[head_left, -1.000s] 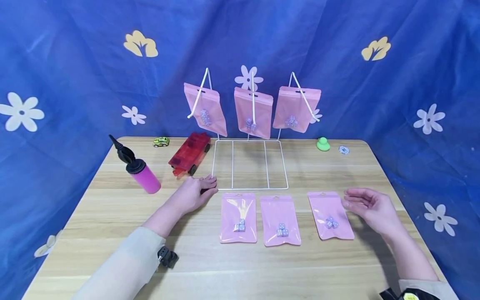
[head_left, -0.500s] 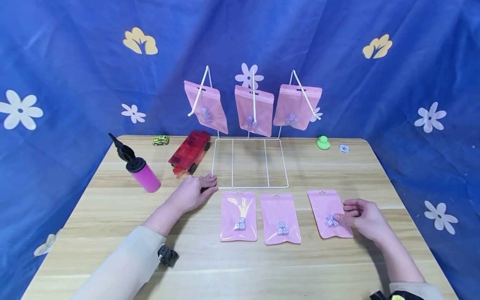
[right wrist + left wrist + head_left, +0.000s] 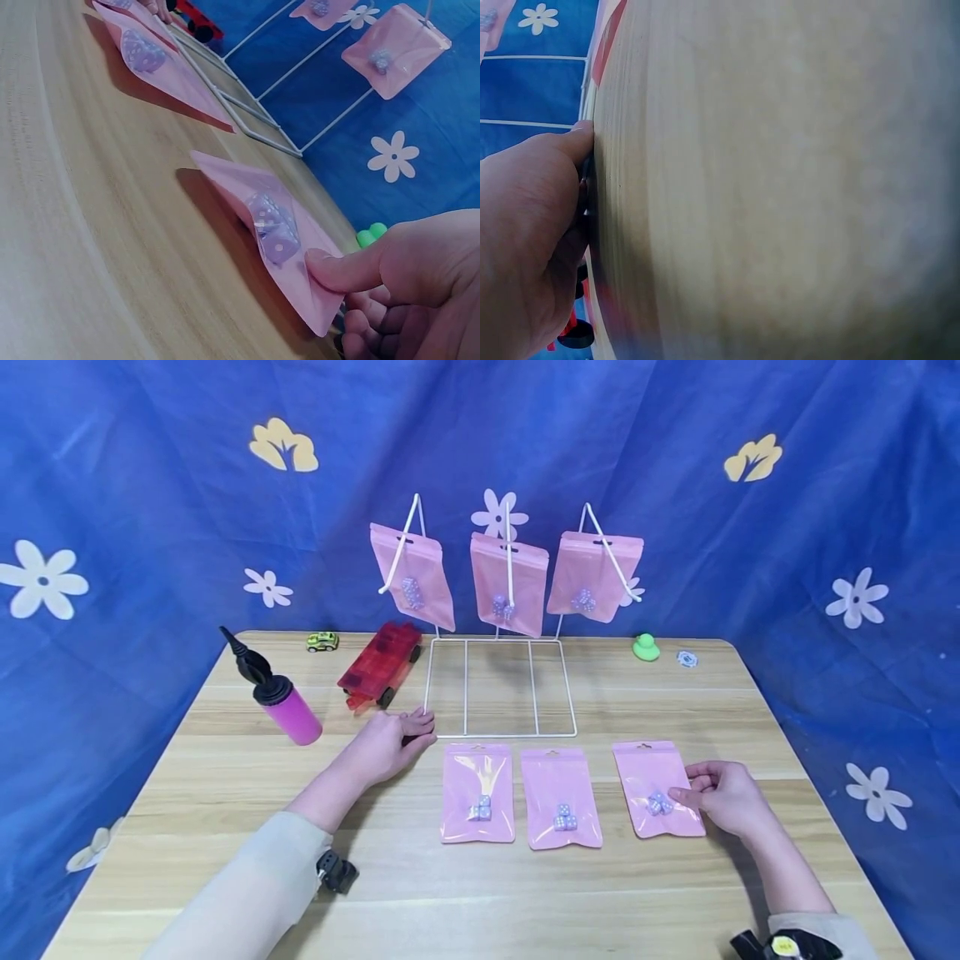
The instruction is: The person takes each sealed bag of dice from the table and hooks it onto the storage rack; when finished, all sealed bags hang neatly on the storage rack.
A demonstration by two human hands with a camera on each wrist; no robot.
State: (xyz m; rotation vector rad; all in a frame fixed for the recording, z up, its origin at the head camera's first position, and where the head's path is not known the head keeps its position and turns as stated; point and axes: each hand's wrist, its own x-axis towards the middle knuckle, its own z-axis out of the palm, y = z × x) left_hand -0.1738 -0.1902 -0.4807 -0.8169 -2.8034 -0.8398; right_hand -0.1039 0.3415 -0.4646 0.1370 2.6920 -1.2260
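A white wire rack [image 3: 465,693] stands on the table, with pink zip pouches hanging on its hooks: a left pouch [image 3: 412,568], a middle pouch [image 3: 517,581] and a right pouch [image 3: 592,568]. At the base's front left corner, my left hand [image 3: 386,745] holds the wire between thumb and fingers. Three more pouches with lilac dice lie in front: one left [image 3: 457,785], one centre [image 3: 551,785], one right [image 3: 645,772]. My right hand [image 3: 731,797] pinches the rightmost one's right edge, thumb [image 3: 345,270] on top. That pouch is tilted, its near edge raised in the right wrist view.
Left of the rack are a red toy vehicle [image 3: 382,664], a small green-yellow toy car [image 3: 322,642] and a magenta hand pump [image 3: 292,718] with a black nozzle. At the back right sit a green rubber duck [image 3: 646,647] and a pale poker chip [image 3: 687,658]. Blue cloth surrounds the table.
My right hand has come left and down onto the rightmost lying pouch and now pinches its edge; that pouch has shifted slightly left. My left hand stays at the rack corner.
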